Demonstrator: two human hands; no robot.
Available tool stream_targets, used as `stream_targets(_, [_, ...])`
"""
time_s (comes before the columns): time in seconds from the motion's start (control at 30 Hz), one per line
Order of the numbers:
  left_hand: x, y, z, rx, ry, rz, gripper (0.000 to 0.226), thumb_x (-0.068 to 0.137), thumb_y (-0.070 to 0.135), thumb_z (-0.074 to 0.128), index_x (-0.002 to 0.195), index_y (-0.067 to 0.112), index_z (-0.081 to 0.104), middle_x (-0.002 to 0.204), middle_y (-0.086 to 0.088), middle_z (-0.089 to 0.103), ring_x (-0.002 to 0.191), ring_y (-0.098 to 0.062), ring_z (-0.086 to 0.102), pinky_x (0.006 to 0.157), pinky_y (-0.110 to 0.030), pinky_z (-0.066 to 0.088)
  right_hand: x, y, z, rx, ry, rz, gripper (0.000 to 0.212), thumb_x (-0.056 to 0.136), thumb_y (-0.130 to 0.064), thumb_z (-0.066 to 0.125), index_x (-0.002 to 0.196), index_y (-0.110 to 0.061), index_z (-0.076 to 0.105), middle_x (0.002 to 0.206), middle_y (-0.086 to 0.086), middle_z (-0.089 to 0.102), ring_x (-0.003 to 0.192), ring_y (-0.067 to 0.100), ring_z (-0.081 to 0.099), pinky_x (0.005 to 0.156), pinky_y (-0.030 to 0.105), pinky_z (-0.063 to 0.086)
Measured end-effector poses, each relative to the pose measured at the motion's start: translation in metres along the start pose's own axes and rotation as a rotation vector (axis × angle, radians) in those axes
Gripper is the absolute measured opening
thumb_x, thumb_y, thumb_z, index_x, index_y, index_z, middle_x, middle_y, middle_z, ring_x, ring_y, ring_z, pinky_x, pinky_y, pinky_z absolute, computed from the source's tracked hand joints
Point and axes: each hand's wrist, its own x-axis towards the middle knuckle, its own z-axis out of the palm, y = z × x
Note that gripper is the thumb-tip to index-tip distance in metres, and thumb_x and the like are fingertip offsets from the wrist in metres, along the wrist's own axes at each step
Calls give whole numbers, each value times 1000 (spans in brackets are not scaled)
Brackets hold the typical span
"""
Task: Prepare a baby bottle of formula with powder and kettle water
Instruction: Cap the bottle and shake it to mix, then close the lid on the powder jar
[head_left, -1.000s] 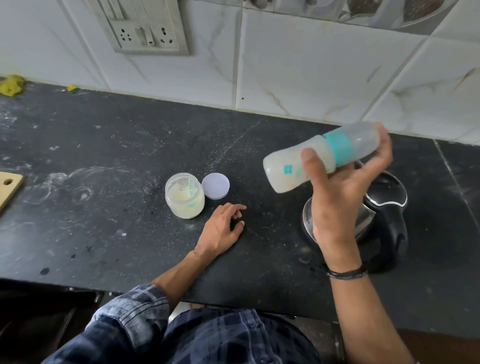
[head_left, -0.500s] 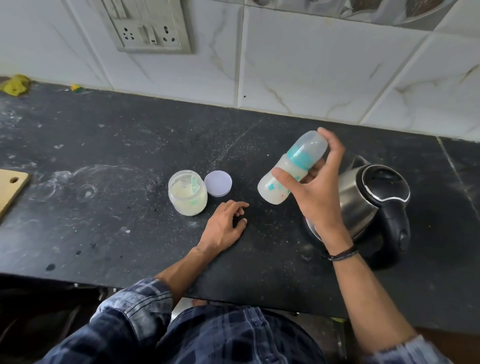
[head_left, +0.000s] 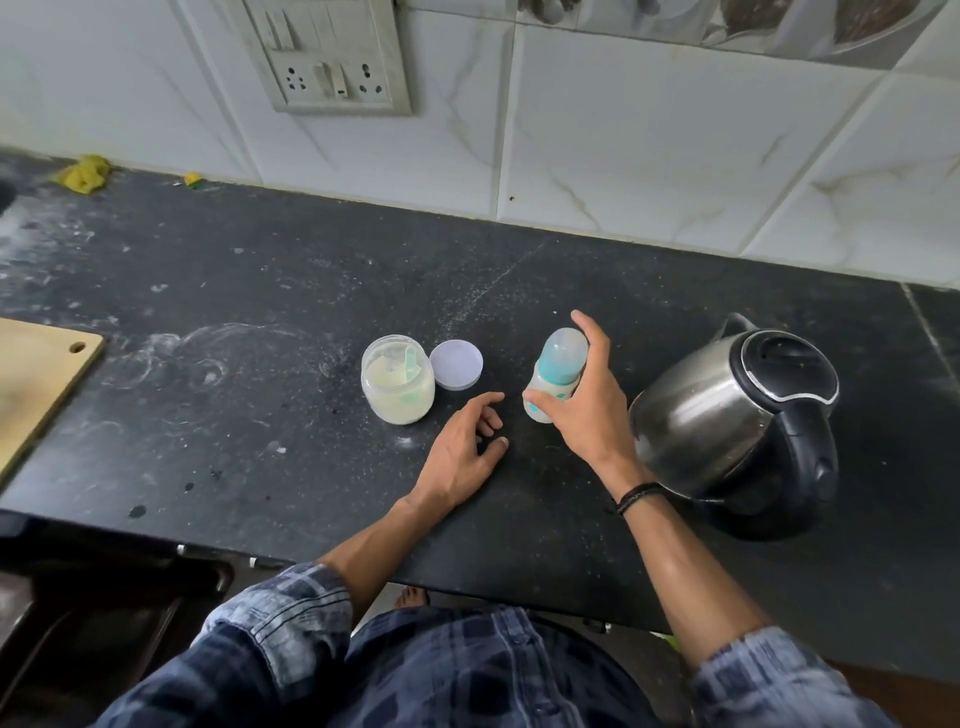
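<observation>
Right fingers (head_left: 597, 343) have brought the baby bottle (head_left: 557, 371) down. 1 s ago it was held high and nearly sideways over the kettle (head_left: 727, 415). Approx. half a sec ago it was tilted in the air. Now it stands almost upright, low over the countertop (head_left: 260, 291), between the left hand (head_left: 462, 457) and the kettle.

Thumb and fingers of the right hand (head_left: 582, 415) are curled round the bottle body, index finger up beside the cap, so the grip is not released. Whether the base touches the stone already, I cannot tell; the hand partly hides it. My reading: shaking is finished and the bottle is being put down, i.e. the mixing step is at its end and the task is nearly done.

Bottle itself: small, translucent, w/ a teal collar ring, a clear dome cap on top and teal print on the side. Lower part looks milky-white, so powder and water seem mixed. Lumps cannot be judged at this size.

Left hand rests on the counter as before, fingers loosely bent, holding nothing. Just left of it the powder jar (head_left: 397, 384) stands open w/ a teal scoop (head_left: 410, 361) inside, and its pale lid (head_left: 456, 364) lies close beside it. Kettle lid is closed. Far left is a wooden cutting board (head_left: 36, 374); on the wall, a socket panel (head_left: 332, 62).
</observation>
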Motion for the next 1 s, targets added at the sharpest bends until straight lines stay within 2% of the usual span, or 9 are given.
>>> stream_targets(0.3, [-23,-8,-14,-46,64,-40,54,90,16,70,138,32,51,105,10,60,94,-16,58,84,-16,48,-11,15,19,5,-7,56,109,76,-16,93,148,-58,23,137,-22,49,117,0,51,99,24,42])
stream_targets(0.43, [-24,-8,-18,-59,60,-57,54,91,16,70,138,33,51,105,9,60,94,-17,59,84,-15,48,-15,17,27,1,-11,69,110,75,-15,93,150,-55,24,135,-21,49,115,-2,51,97,23,42])
stream_targets(0.6, [-25,-6,-20,-68,42,-52,53,91,18,69,138,34,50,106,9,61,95,-16,59,86,-19,50,-17,20,30,-9,8,80,110,76,-16,93,151,-54,23,140,-9,56,122,14,58,100,28,46])
stream_targets(0.67, [-26,-6,-22,-66,43,-49,52,91,16,70,138,31,51,106,9,61,95,-16,59,87,-19,49,-20,19,30,9,18,82,112,74,-18,95,154,-49,24,143,-6,56,127,15,57,104,30,47])
stream_targets(0.77, [-30,-6,-26,-51,61,-36,50,92,12,70,136,28,55,105,10,62,94,-15,60,87,-16,48,-27,13,33,-10,123,-29,116,67,-22,101,159,-25,32,152,-2,42,141,17,45,117,30,38])
stream_targets(0.83, [-33,-6,-31,-38,83,-31,45,92,11,70,132,28,58,104,12,62,93,-13,61,85,-15,48,-34,6,35,-124,280,-175,102,72,-29,98,154,-13,39,154,13,41,144,29,41,123,29,28])
stream_targets(0.9, [-36,-7,-38,-12,112,-28,38,92,11,69,126,29,62,103,13,62,93,-10,62,83,-11,46,-40,-5,40,-281,402,-348,77,86,-36,88,146,-9,49,147,17,47,140,36,44,122,32,27])
stream_targets(1.0, [-39,-10,-47,21,151,-32,31,93,11,68,119,28,66,100,15,61,92,-8,62,81,-10,46,-43,-24,53,-377,383,-549,36,96,-21,76,127,-7,65,133,14,56,131,38,52,118,41,36])
